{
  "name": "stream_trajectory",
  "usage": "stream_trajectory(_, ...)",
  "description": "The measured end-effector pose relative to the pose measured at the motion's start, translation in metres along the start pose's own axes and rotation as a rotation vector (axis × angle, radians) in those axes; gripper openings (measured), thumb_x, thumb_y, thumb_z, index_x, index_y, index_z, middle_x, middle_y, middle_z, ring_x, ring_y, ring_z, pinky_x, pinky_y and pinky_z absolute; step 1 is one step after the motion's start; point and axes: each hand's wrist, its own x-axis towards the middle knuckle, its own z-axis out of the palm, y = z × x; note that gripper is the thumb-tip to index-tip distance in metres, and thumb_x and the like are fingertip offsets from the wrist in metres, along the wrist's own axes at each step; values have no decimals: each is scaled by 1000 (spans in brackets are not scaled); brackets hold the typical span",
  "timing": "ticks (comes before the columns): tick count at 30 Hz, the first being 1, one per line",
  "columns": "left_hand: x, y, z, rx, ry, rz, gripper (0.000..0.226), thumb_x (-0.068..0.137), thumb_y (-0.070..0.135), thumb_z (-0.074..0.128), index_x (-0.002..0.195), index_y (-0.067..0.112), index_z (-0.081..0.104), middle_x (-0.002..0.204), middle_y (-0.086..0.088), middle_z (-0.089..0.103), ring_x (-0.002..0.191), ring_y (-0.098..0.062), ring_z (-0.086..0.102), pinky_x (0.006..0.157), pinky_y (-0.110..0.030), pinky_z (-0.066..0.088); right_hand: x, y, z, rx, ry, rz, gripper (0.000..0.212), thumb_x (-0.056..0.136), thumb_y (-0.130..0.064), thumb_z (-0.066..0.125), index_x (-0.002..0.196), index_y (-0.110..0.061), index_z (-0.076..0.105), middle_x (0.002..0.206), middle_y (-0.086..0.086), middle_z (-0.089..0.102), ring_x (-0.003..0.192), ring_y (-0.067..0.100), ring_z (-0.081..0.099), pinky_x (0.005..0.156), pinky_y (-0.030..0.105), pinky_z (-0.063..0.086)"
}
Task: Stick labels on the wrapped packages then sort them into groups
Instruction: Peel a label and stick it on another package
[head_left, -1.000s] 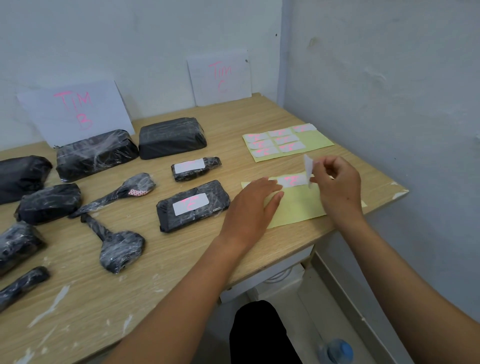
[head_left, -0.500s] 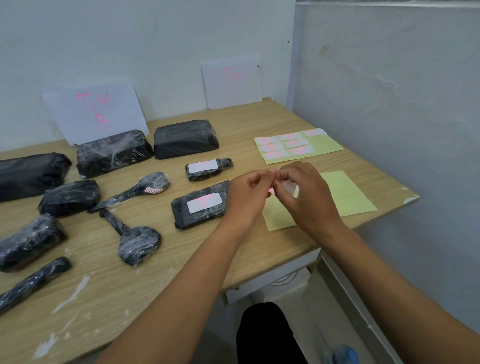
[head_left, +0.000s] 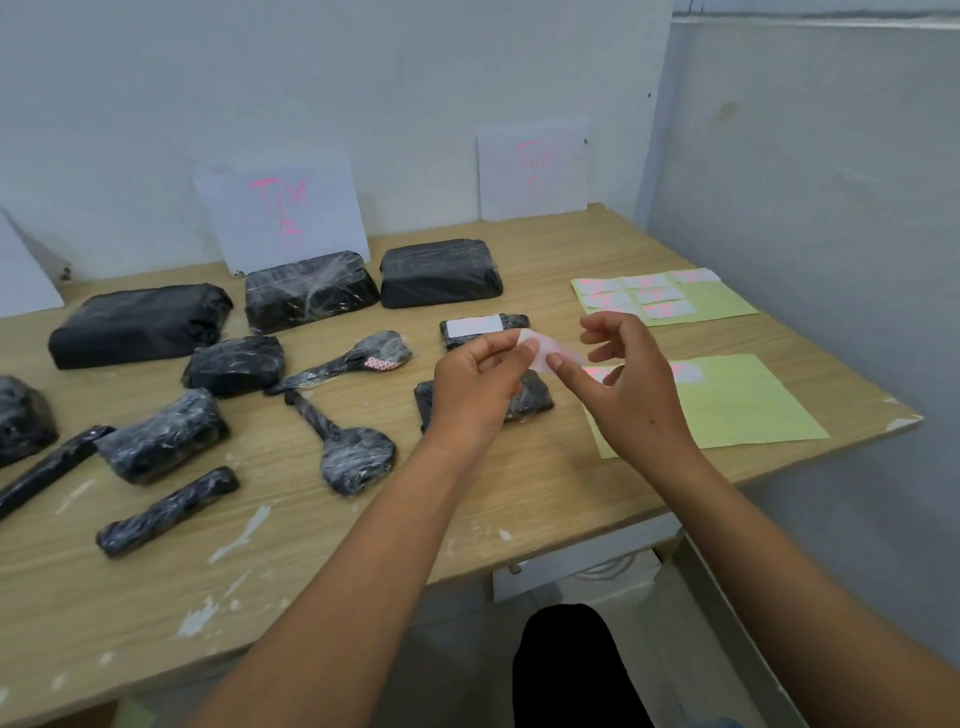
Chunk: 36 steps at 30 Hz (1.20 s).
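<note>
Left hand (head_left: 483, 384) pinches one end of a label (head_left: 543, 351), thumb and fingertips curled on it, lifted above the table. Right hand (head_left: 636, 395) faces it. Its thumb tip touches the label's lower edge and its fingers curl loosely above. The view is blurred, so cannot tell whether they clamp it.

Room: pale back wall (head_left: 363, 104) beyond the hands and side wall (head_left: 805, 234) right of the right hand, meeting in a corner.

Table (head_left: 519, 499): wood grain, with white flecks and smears near and left of the left arm. Chipped corner well right of the right hand.

Packages (head_left: 234, 364): black, film-wrapped, spread left of and beyond the left hand.
- Three blocks (head_left: 137, 325) sit in a row at the back.
- Lumps, rods and two spoon-shaped ones lie nearer.
- Flat package (head_left: 530, 402) lies under the left hand, partly hidden.
- Small package (head_left: 485, 330), just beyond the left hand, bears a white strip.

Sheet (head_left: 743, 400): yellow-green, under and right of the right hand. Far sheet (head_left: 727, 306) lies beyond the right hand and carries rows of pink-marked stickers.

Signs (head_left: 283, 218): white paper with pink lettering, leaning on the back wall beyond the blocks.
</note>
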Motion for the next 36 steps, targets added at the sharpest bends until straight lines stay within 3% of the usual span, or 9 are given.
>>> stream_trajectory(4, -3, 3, -23, 1, 32, 16, 14, 88, 18, 66, 102, 16, 68, 88, 3, 72, 81, -6, 65, 76, -23, 52, -2, -14, 17, 152, -99, 41, 7, 86, -23, 68, 89, -25, 62, 85, -13, 63, 72, -2, 53, 65, 7, 40)
stream_trajectory(8, -8, 5, -47, -4, 82, 37, 10, 88, 17, 65, 98, 18, 67, 82, 6, 72, 72, 0, 66, 68, -19, 52, -4, -25, 38, 238, -128, 62, 4, 87, -21, 67, 85, -21, 64, 75, -10, 60, 68, 0, 52, 64, 10, 41)
stream_trajectory(11, -12, 5, -64, -9, 147, 50, 7, 89, 17, 65, 94, 21, 67, 81, 7, 71, 71, 0, 66, 61, -14, 50, -6, -33, 55, 273, -157, 78, 7, 86, -21, 68, 91, -16, 65, 75, -6, 60, 68, 2, 53, 63, 10, 42)
stream_trajectory(15, -14, 5, -84, 11, 216, 58, 18, 89, 19, 65, 106, 14, 68, 93, 0, 71, 82, -6, 65, 71, -19, 53, -7, -44, 77, 276, -172, 82, 12, 86, -24, 69, 91, -13, 67, 74, -5, 60, 70, 7, 54, 65, 15, 44)
stream_trajectory(18, -10, 6, -97, 23, 272, 66, 19, 87, 22, 67, 104, 13, 70, 94, 6, 68, 80, -3, 64, 74, -23, 56, -1, -51, 91, 277, -184, 88, 21, 86, -25, 68, 89, -4, 66, 76, 2, 60, 70, 9, 53, 65, 20, 45)
stream_trajectory(21, 0, 9, -110, 50, 298, 80, 7, 87, 20, 67, 93, 20, 70, 88, 6, 67, 80, -7, 62, 71, -20, 56, 10, -57, 104, 274, -207, 110, 22, 86, -27, 68, 91, -6, 67, 76, -3, 59, 70, 6, 52, 63, 13, 43)
stream_trajectory(25, 22, 14, -123, 132, 323, 104, 19, 87, 19, 68, 104, 12, 70, 82, 6, 67, 75, -4, 60, 69, -17, 54, 31, -63, 120, 230, -214, 112, 19, 86, -28, 68, 97, -13, 69, 81, -7, 64, 75, 5, 58, 66, 10, 44)
stream_trajectory(30, 55, 17, -138, 252, 348, 114, 26, 81, 21, 74, 105, 13, 70, 80, 4, 69, 66, -1, 62, 77, -22, 55, 62, -62, 139, 167, -222, 126, 18, 84, -28, 71, 95, -15, 66, 73, -8, 60, 65, 1, 54, 53, 2, 39)
stream_trajectory(36, 87, 10, -149, 519, 393, 103, 18, 80, 30, 74, 93, 19, 75, 75, 9, 68, 68, -3, 62, 69, -21, 50, 85, -48, 163, -36, -274, 107, 15, 82, -33, 72, 83, -21, 63, 72, -12, 59, 67, 5, 56, 71, 27, 52)
